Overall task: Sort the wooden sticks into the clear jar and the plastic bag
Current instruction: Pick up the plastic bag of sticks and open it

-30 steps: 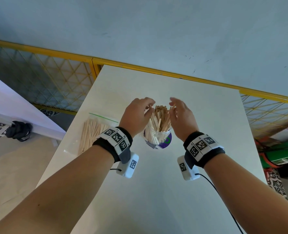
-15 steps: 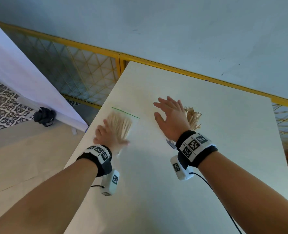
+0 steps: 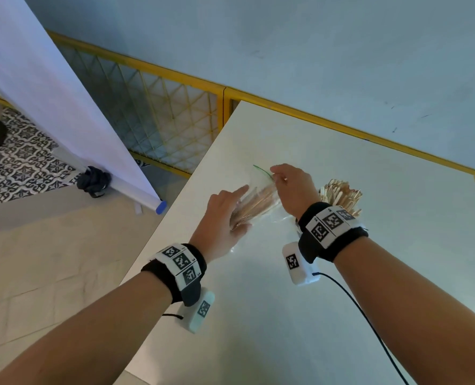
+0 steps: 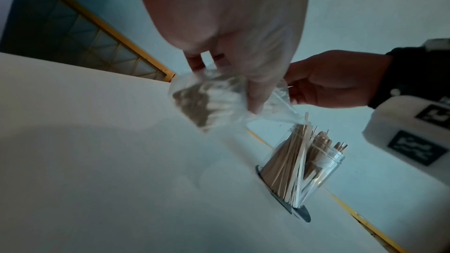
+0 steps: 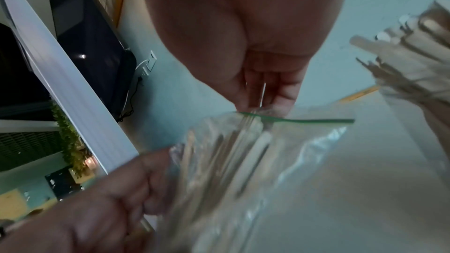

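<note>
Both hands meet at the plastic bag (image 3: 261,202), which is lifted off the white table (image 3: 397,218) near its left edge. Left hand (image 3: 223,218): it grips the lower part of the bag, thumb beneath and fingers curled round the bundle inside, with the index finger extended along the bag's far-left side. Right hand (image 3: 293,187): its thumb and fingers pinch the bag's upper edge at the green zip strip (image 5: 299,120), holding the mouth up; the right wrist view shows a thin pale sliver between those fingertips, too blurred to identify. Bag contents: a bundle of thin wooden sticks (image 3: 254,204), lying lengthwise and pointing toward the zip strip. The film is crumpled and reflective, so in the left wrist view the bundle reads only as a dark mass behind the left hand's fingers (image 4: 255,93).

Clear jar (image 4: 314,168): it stands upright on a dark round base on the table, just right of the bag and partly behind the right wrist in the head view. It is packed with flat wooden sticks (image 3: 340,193) that fan out above its rim. One corner of the bag hangs close over the stick tips in the left wrist view; contact cannot be confirmed.

Background: a yellow-framed mesh railing (image 3: 161,107) runs along the far side of the table, and a white slanted panel (image 3: 50,93) lies to the left.
</note>
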`<state>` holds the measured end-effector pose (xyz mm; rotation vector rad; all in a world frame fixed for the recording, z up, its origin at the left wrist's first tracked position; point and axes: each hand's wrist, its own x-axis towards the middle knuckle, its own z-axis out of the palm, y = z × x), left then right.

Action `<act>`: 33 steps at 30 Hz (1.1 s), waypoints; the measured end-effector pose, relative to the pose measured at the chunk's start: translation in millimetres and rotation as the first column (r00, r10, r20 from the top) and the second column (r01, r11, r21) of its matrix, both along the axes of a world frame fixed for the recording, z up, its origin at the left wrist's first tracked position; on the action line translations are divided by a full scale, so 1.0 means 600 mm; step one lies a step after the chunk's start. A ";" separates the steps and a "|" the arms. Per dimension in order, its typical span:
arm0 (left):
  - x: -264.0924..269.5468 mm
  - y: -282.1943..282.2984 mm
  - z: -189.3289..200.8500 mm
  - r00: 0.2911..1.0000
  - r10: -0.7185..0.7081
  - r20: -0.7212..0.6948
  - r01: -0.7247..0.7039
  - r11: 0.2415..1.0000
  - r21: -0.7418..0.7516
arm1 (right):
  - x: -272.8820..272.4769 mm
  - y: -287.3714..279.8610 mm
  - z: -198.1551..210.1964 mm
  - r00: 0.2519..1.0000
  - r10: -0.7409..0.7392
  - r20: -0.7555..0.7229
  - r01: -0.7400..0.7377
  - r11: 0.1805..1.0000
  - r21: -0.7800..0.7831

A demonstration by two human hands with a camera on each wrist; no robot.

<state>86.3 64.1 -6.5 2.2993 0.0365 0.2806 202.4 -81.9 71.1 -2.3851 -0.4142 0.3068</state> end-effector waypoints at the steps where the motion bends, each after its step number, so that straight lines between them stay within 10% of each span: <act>1: 0.000 0.003 0.000 1.000 -0.016 -0.015 0.017 0.998 0.057 | 0.000 -0.005 0.003 1.000 0.003 -0.007 -0.003 1.000 0.004; 6: 0.011 0.011 0.027 0.910 -0.025 -0.414 0.113 0.975 0.189 | -0.025 -0.024 0.014 0.993 -0.014 -0.117 0.032 0.987 0.158; 10: 0.010 0.000 0.083 0.805 -0.204 -0.557 0.086 0.969 -0.231 | -0.059 -0.041 0.024 0.968 -0.042 -0.246 0.121 0.940 0.318; 16: -0.009 -0.045 0.137 0.856 -0.290 -0.428 -0.082 0.742 -0.666 | -0.114 -0.070 0.034 0.958 -0.008 -0.285 0.129 0.904 0.408; 24: -0.026 -0.067 0.141 0.946 -0.113 -0.304 -0.066 0.850 -0.523 | -0.159 -0.162 0.049 0.972 -0.037 -0.232 0.138 0.890 0.434; 29: -0.044 -0.093 0.164 0.953 -0.118 -0.280 0.097 0.991 -0.089 | -0.186 -0.203 0.043 0.982 0.050 0.182 -0.034 0.996 -0.087; 33: -0.057 -0.123 0.184 0.884 -0.313 -0.347 0.297 0.950 -0.100 | -0.198 -0.205 0.038 0.975 -0.156 0.161 0.184 0.967 -0.175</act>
